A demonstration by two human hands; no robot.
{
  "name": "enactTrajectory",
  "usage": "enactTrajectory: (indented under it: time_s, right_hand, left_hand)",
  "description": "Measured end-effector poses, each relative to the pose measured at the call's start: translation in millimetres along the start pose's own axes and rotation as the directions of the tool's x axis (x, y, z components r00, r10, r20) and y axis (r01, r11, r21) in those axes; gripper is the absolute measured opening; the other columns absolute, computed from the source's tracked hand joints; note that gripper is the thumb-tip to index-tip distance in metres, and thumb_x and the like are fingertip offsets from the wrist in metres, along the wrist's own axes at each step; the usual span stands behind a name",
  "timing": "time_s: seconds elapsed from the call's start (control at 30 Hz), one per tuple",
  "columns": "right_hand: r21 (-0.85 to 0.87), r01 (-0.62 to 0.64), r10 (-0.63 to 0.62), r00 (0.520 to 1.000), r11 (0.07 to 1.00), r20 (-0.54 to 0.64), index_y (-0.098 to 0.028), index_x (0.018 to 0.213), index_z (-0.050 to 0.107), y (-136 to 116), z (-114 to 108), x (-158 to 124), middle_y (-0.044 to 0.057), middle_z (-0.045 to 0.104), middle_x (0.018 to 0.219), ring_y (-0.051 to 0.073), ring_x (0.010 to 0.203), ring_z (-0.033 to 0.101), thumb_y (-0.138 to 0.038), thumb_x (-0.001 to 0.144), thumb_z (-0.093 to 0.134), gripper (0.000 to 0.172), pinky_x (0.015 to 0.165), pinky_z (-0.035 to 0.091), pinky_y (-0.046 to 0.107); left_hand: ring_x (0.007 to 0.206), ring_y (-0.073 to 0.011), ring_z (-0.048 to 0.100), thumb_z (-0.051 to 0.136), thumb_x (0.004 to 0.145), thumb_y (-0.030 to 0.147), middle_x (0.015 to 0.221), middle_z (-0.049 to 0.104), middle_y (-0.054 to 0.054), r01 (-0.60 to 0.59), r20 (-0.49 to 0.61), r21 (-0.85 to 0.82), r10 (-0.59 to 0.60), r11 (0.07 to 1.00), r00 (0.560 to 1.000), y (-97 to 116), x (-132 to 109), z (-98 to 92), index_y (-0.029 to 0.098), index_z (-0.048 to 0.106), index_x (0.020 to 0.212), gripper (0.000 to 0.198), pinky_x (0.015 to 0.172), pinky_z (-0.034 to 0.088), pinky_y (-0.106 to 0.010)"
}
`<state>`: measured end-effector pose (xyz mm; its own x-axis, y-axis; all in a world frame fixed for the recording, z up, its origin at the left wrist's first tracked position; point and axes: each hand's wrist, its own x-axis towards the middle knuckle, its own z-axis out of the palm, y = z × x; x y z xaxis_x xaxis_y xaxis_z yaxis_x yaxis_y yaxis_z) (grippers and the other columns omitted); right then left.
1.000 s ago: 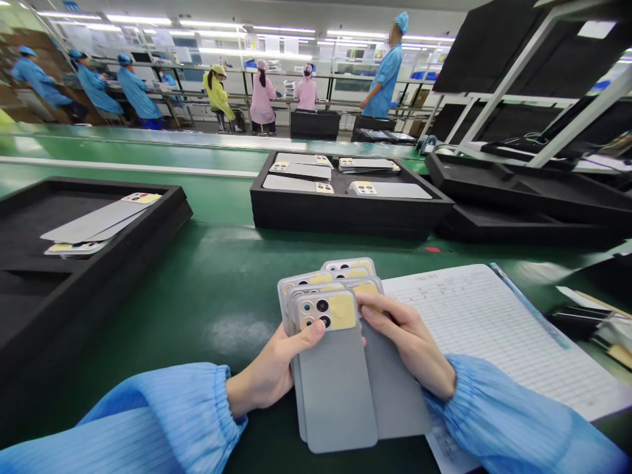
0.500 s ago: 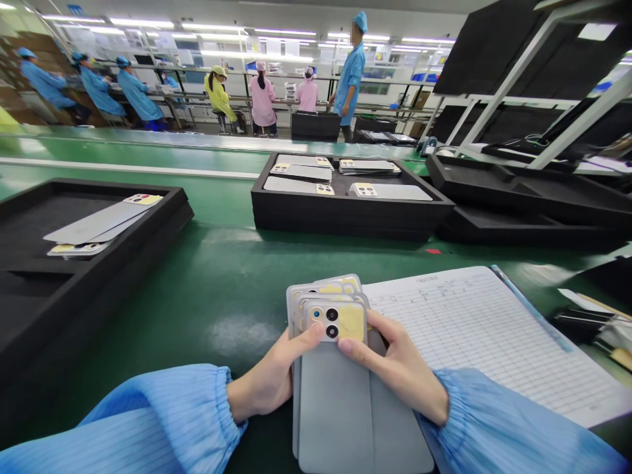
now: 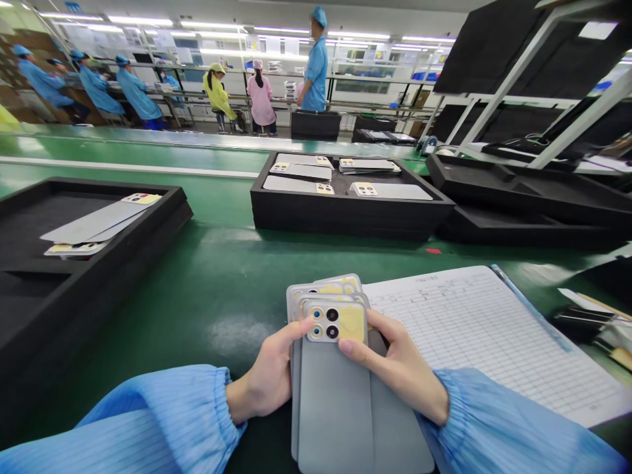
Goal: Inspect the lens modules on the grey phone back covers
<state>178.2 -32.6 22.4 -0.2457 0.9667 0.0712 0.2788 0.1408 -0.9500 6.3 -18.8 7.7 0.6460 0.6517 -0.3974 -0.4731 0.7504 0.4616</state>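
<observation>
A fanned stack of grey phone back covers (image 3: 340, 408) with camera cutouts and yellow film tabs is held low in the middle of the view, above the green table. My left hand (image 3: 269, 378) grips the stack from the left, its thumb lying on the top cover beside the camera holes. My right hand (image 3: 399, 375) clasps the stack from the right, thumb on the top cover under the yellow tab. Both wrists wear blue sleeves.
A lined paper form (image 3: 484, 336) lies to the right of the stack. A black tray (image 3: 345, 214) with more covers stands ahead, another black tray (image 3: 99, 263) with a few covers at left, further black trays (image 3: 523, 197) at right. People work at far benches.
The fanned stack has been squared up and drawn closer to me. My right thumb slid onto the top cover. A person in blue in the background walked leftward.
</observation>
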Motion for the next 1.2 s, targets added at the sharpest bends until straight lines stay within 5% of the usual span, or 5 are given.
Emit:
enactTrajectory:
  time_s: [0.2, 0.4, 0.6, 0.9, 1.2]
  right_hand:
    - [0.034, -0.062, 0.063, 0.998, 0.998, -0.024, -0.02, 0.107, 0.062, -2.9, -1.4, -0.2, 0.006, 0.064, 0.11, 0.024, 0.1, 0.059, -0.034, 0.08, 0.058, 0.031, 0.087, 0.047, 0.036]
    - [0.323, -0.098, 0.195, 0.939, 0.941, -0.282, -0.02, 0.107, 0.06, 2.7, -20.9, 2.6, 0.007, 0.067, 0.101, 0.026, 0.087, 0.064, -0.035, 0.08, 0.056, 0.031, 0.069, 0.054, 0.034]
    - [0.401, -0.073, 0.229, 0.906, 0.913, -0.355, -0.027, 0.114, 0.054, -0.4, -40.1, 8.0, 0.005, 0.066, 0.099, 0.023, 0.075, 0.065, -0.034, 0.082, 0.053, 0.034, 0.06, 0.054, 0.034]
    - [0.051, -0.011, 0.023, 0.972, 0.999, -0.235, -0.039, 0.135, 0.026, 6.8, -32.6, 8.8, -0.006, 0.03, 0.143, 0.023, 0.128, 0.033, -0.034, 0.086, 0.05, 0.055, 0.103, 0.033, 0.039]
    - [-0.056, 0.074, -0.074, 0.997, 0.996, -0.001, -0.023, 0.095, 0.065, 5.5, -12.8, 1.8, 0.002, 0.063, 0.074, 0.019, 0.07, 0.059, -0.037, 0.089, 0.04, 0.029, 0.068, 0.048, 0.03]
  left_hand:
    - [0.086, -0.0215, 0.065, 0.049, 0.082, 0.035, 0.093, 0.071, -0.009, -0.01, -0.006, 0.011, 0.01, 1.0, 1.0, -1.5, 1.1, -1.6, 0.013, 0.06, 0.108, 0.036, 0.084, 0.045, -0.034]
    - [0.08, -0.0215, 0.066, 0.05, 0.08, 0.033, 0.087, 0.072, -0.009, 0.003, -0.065, 0.02, -0.002, 1.0, 0.998, -0.4, 1.1, -3.1, 0.012, 0.061, 0.106, 0.035, 0.077, 0.048, -0.033]
    - [0.093, -0.0254, 0.063, 0.045, 0.084, 0.037, 0.104, 0.066, -0.017, -0.02, 0.075, 0.135, 0.01, 0.991, 0.997, -0.4, -2.1, 1.3, 0.006, 0.059, 0.106, 0.04, 0.082, 0.048, -0.035]
    - [0.092, -0.0301, 0.064, 0.049, 0.083, 0.036, 0.104, 0.065, -0.018, -0.148, 0.178, 0.213, 0.111, 0.966, 0.978, -4.9, -1.6, 0.2, 0.012, 0.053, 0.112, 0.038, 0.081, 0.048, -0.044]
    - [0.087, -0.0288, 0.065, 0.048, 0.083, 0.042, 0.1, 0.067, -0.016, -0.139, 0.159, 0.264, 0.099, 0.955, 0.982, -5.8, -2.1, -0.9, 0.015, 0.052, 0.115, 0.043, 0.083, 0.047, -0.046]
